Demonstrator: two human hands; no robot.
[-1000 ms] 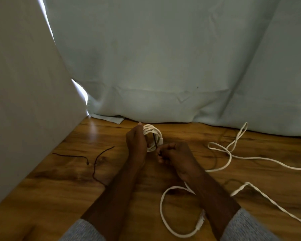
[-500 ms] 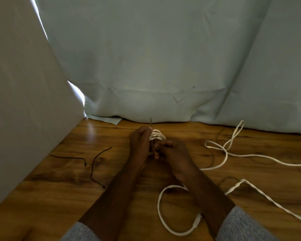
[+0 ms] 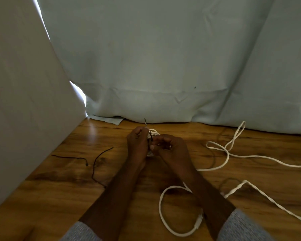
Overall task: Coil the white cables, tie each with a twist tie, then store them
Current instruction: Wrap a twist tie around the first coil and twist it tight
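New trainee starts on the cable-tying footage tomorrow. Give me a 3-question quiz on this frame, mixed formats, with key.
1. True or false: both the left hand and the right hand are at the coiled white cable.
2. Multiple choice: where do the spare black twist ties lie? A) on the wooden floor, to the person's left B) on the curtain C) in the right hand
3. Fill in: the uncoiled white cable sprawls on the floor to the person's ____.

Key: 1 true; 2 A; 3 right
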